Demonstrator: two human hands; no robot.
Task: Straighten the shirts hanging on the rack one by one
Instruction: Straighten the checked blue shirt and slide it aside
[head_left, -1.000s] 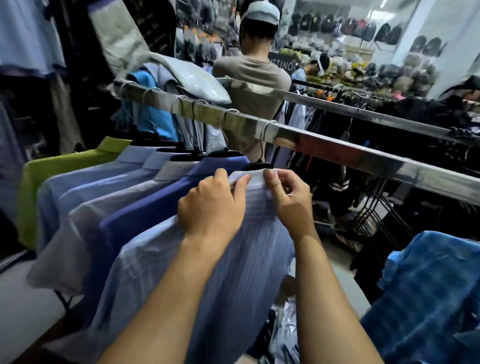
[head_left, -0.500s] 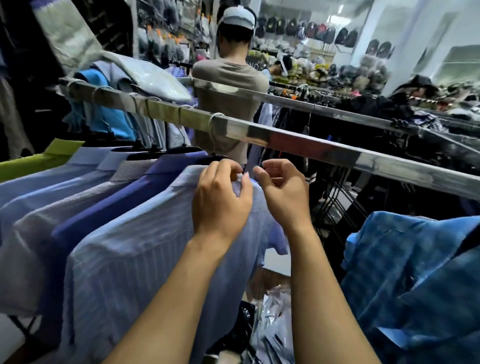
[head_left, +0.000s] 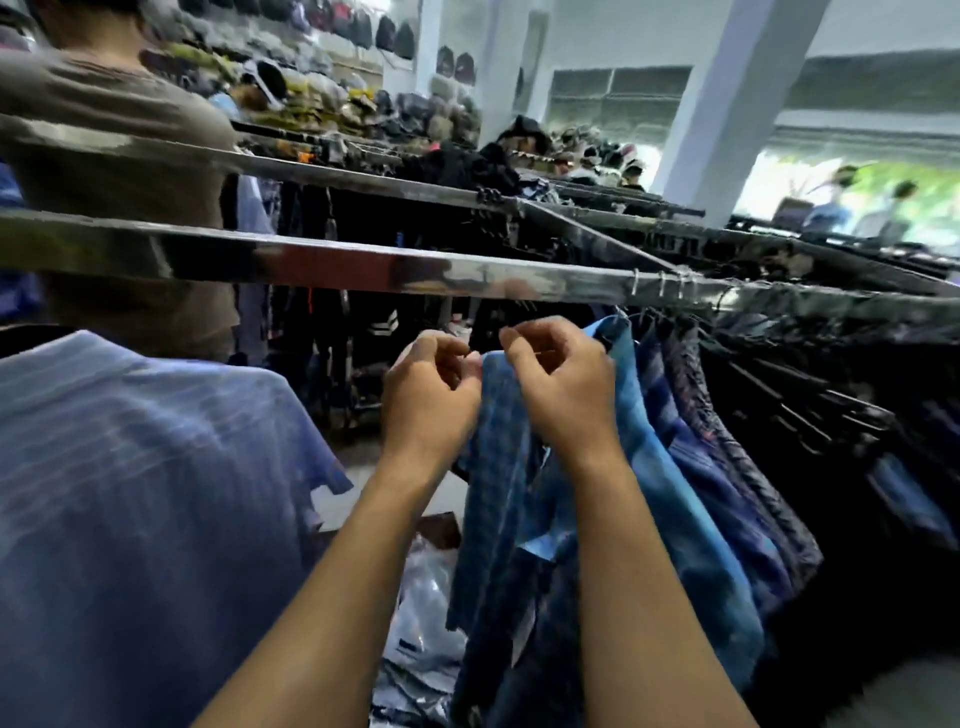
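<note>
A chrome rack rail (head_left: 467, 278) crosses the view. Under it hangs a blue checked shirt (head_left: 649, 493), the first of a dark row on the right. My left hand (head_left: 431, 395) pinches the shirt's top edge from the left. My right hand (head_left: 561, 384) grips the same edge near the collar, just below the rail. The pale blue striped shirt (head_left: 145, 493) I handled before hangs at the left, apart from both hands.
More dark shirts on black hangers (head_left: 810, 415) fill the rail to the right. A person in a brown top (head_left: 119, 171) stands behind the rail at the left. A second rail (head_left: 395, 187) runs behind. Plastic bags (head_left: 431, 613) lie on the floor below.
Both hands let go of the pale striped shirt's collar and moved right to the blue checked shirt, taking hold of its top. The view swung to the right.
</note>
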